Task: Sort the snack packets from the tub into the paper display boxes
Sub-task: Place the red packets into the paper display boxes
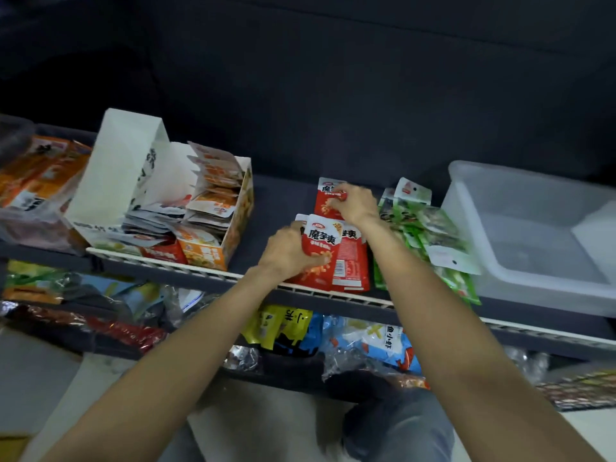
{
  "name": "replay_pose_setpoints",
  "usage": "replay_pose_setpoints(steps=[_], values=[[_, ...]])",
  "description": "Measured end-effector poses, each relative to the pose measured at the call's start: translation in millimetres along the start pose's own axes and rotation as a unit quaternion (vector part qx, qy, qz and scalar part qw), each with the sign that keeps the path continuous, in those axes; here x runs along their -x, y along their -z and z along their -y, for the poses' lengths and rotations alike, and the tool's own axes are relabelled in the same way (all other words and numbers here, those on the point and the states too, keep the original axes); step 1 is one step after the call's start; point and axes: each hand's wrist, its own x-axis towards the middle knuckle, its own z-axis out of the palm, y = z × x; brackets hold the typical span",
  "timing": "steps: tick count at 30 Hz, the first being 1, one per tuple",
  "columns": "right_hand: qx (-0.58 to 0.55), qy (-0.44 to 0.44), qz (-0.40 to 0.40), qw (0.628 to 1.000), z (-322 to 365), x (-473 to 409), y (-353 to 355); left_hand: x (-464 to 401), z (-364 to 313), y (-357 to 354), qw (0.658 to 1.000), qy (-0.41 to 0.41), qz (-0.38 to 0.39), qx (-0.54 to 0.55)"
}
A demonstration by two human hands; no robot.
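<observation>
Forearms: both reach up from the lower edge toward the shelf [233,276], over grey-clad knees.
Left hand [288,253]: fingers curled round a stack of red packets [328,258] standing near the shelf's front edge.
Right hand [355,203]: pinches the top edge of a single red packet [325,203] lying just behind the stack.
Hands: apart, each closed on its own load.
Green packets [430,238]: loose heap just right of the red ones, between them and the tub.
Tub [533,228]: clear plastic, at the shelf's right end; appears nearly emptied.
Paper display boxes [173,208]: at the shelf's left, already holding orange and white packets, well apart from the hands.
Handling: packets are judged light, thin and glossy, so a stack may fan or slip; gripping across the flat faces, or pinching the sealed top edge, seems safest.
Lower shelf: assorted bagged snacks, not in play.
</observation>
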Motion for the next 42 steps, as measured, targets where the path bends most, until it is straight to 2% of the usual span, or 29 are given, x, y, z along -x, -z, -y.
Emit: replay_pose_setpoints(steps=[4,7,10,12,15,18,21,24,28,34,42], values=[[-0.032,-0.056,0.021,0.998,-2,-27,-14,3,4,8,0.999,0.006,-0.017,0.035],[-0.134,-0.099,0.027,0.986,-6,-34,-12,3,9,12,0.988,0.051,-0.007,0.147],[-0.312,-0.103,-0.037,0.944,-5,-24,3,9,9,17,0.944,0.072,-0.012,0.323],[-0.408,-0.084,-0.043,0.908,0,0,18,19,3,25,0.921,0.061,-0.03,0.383],[-0.473,-0.054,-0.025,0.879,13,48,40,41,-8,46,0.896,0.01,-0.071,0.439],[-0.528,-0.039,-0.013,0.848,26,88,53,65,-13,76,0.91,-0.088,-0.141,0.379],[-0.547,-0.023,-0.012,0.837,45,114,57,89,-6,115,0.897,-0.162,-0.209,0.353],[-0.52,0.029,-0.016,0.854,72,127,58,103,19,158,0.889,-0.206,-0.284,0.294],[-0.479,0.093,-0.016,0.873,110,131,54,101,67,200,0.885,-0.189,-0.338,0.258],[-0.464,0.119,-0.045,0.877,150,125,36,72,123,210,0.932,-0.16,-0.248,0.21],[-0.467,0.118,-0.084,0.872,171,124,28,44,146,213,0.957,-0.211,-0.146,0.136]])
